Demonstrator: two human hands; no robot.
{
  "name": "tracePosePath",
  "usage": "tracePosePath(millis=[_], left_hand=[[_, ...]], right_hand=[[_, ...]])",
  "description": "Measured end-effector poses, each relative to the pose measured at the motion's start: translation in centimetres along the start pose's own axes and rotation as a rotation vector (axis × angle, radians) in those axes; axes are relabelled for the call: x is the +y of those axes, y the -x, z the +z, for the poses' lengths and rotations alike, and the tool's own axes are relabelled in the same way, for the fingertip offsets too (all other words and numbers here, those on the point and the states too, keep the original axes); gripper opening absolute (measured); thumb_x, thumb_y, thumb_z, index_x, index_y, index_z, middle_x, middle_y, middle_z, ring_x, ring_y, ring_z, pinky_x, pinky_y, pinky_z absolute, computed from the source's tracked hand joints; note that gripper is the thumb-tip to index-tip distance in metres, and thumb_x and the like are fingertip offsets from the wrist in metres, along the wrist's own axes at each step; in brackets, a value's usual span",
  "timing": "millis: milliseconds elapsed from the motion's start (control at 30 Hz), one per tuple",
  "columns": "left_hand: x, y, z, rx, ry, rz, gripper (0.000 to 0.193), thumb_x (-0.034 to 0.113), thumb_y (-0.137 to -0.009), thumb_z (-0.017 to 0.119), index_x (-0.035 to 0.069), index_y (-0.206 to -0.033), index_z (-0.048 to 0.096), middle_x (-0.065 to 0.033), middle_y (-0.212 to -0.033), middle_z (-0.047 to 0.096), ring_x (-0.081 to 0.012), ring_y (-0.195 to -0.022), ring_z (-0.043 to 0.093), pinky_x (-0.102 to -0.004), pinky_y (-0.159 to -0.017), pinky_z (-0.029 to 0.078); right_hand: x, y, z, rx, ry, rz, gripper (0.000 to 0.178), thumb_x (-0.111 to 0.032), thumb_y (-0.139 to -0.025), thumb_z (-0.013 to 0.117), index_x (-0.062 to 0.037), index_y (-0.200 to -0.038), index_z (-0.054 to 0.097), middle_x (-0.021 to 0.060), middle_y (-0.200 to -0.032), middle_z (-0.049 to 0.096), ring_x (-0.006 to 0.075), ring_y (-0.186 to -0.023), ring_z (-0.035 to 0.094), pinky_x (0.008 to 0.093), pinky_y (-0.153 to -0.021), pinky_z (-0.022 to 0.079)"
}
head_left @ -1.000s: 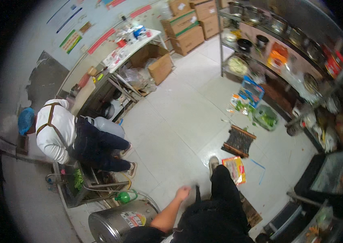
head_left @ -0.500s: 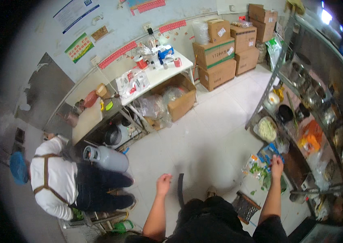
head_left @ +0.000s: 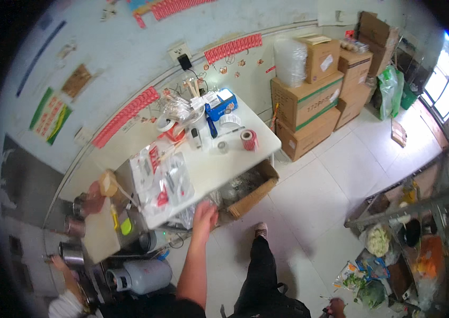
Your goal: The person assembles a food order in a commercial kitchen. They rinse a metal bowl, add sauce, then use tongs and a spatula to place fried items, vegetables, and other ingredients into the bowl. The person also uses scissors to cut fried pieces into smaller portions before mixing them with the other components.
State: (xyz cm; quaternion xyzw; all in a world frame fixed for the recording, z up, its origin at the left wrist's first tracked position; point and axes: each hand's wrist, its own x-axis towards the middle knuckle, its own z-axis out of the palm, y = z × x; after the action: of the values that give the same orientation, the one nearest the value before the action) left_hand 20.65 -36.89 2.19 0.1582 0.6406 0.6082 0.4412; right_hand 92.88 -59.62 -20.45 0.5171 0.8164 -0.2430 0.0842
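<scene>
My left hand (head_left: 205, 216) is just in front of the white table (head_left: 219, 172), its fingers curled and nothing visible in them. At the lower edge my right hand (head_left: 336, 307) shows only in part, dark and blurred, so its fingers cannot be made out. On the table lie clear plastic packs with red print (head_left: 163, 177), a red-and-white roll (head_left: 249, 140), a blue box (head_left: 221, 106) and a small white device (head_left: 196, 139). A cardboard box (head_left: 256, 197) holding clear plastic bags stands under the table, close to my left hand.
Stacked cartons (head_left: 306, 103) stand beyond the table. A grey gas cylinder (head_left: 142, 276) is at left, near a co-worker's hand (head_left: 59, 261) by a metal pot (head_left: 71, 253). At right, a metal shelf (head_left: 410, 212) stands near leafy greens (head_left: 371, 294) on the floor.
I have moved nearer the table and away from the shelf. My left hand is now at the table's front edge; my right hand has dropped to the lower edge of view.
</scene>
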Motion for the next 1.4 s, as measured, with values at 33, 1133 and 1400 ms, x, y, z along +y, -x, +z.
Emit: tracePosePath(millis=[33, 1133, 1400], left_hand=[[2.3, -7.4, 2.2, -0.090, -0.003, 0.070, 0.034, 0.010, -0.096, 0.061, 0.007, -0.128, 0.052, -0.0052, -0.105, 0.064, -0.0116, -0.080, 0.060, -0.0249, -0.065, 0.048], [8.2, 32.6, 27.2, -1.817, -0.234, -0.505, 0.023, 0.008, -0.098, 0.054, -0.001, -0.119, 0.058, -0.0116, -0.104, 0.069, -0.0217, -0.089, 0.072, -0.0392, -0.069, 0.064], [0.1, 62.9, 25.0, -2.301, -0.233, -0.171, 0.022, 0.011, -0.096, 0.062, -0.002, -0.113, 0.065, -0.0035, -0.099, 0.068, -0.0104, -0.088, 0.063, -0.0263, -0.081, 0.051]], right_hand=[[-3.2, 0.3, 0.9, -0.280, -0.510, 0.504, 0.028, -0.035, -0.076, 0.072, -0.0135, -0.093, 0.073, 0.0103, -0.093, 0.072, 0.0290, -0.081, 0.070, 0.0463, -0.069, 0.055], [-41.1, 6.8, -34.8, 1.471, -0.736, 0.598, 0.055, -0.010, -0.083, 0.071, -0.0019, -0.134, 0.053, 0.0162, -0.122, 0.065, 0.0306, -0.111, 0.064, 0.0387, -0.095, 0.050], [-45.5, 31.1, -25.9, 1.798, -1.439, 0.809, 0.051, 0.002, -0.089, 0.060, -0.0004, -0.138, 0.048, 0.0069, -0.097, 0.070, 0.0088, -0.091, 0.066, 0.0246, -0.075, 0.053]])
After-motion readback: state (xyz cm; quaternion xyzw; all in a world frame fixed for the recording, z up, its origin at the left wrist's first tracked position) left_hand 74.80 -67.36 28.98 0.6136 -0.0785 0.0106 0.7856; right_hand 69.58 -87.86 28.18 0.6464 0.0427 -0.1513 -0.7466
